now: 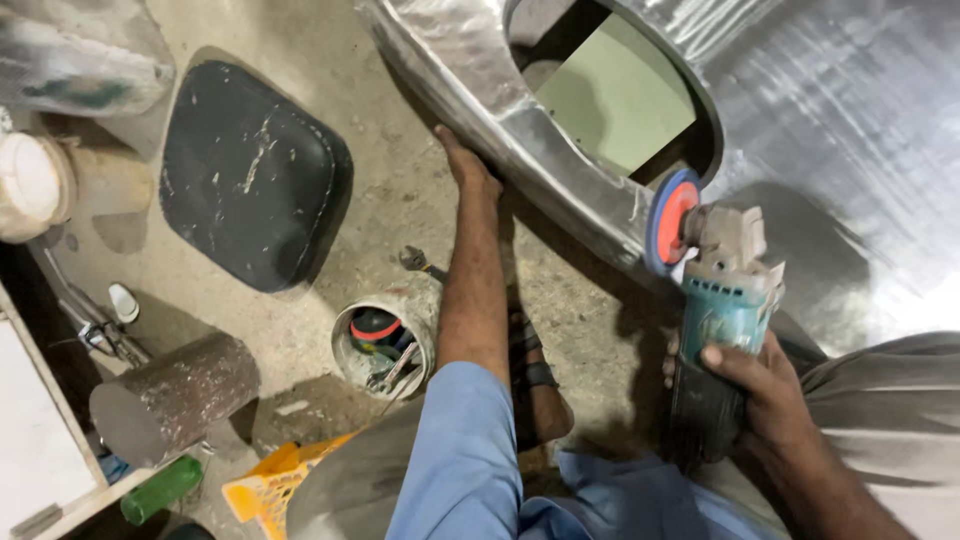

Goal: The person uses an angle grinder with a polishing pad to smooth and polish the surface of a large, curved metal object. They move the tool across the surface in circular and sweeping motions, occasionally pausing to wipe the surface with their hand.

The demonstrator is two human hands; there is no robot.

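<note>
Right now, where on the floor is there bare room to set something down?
Bare concrete floor lies between the black cushion and the left hand on the steel sheet. It is crowded around the tool can, brown cylinder and yellow crate. The right hand holds the grinder.

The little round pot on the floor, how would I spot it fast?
Start at the big shiny metal sheet and follow the left hand down its forearm. Left of the blue sleeve stands a dusty grey tub, the only open container, with tools and a red-rimmed disc inside.
</note>
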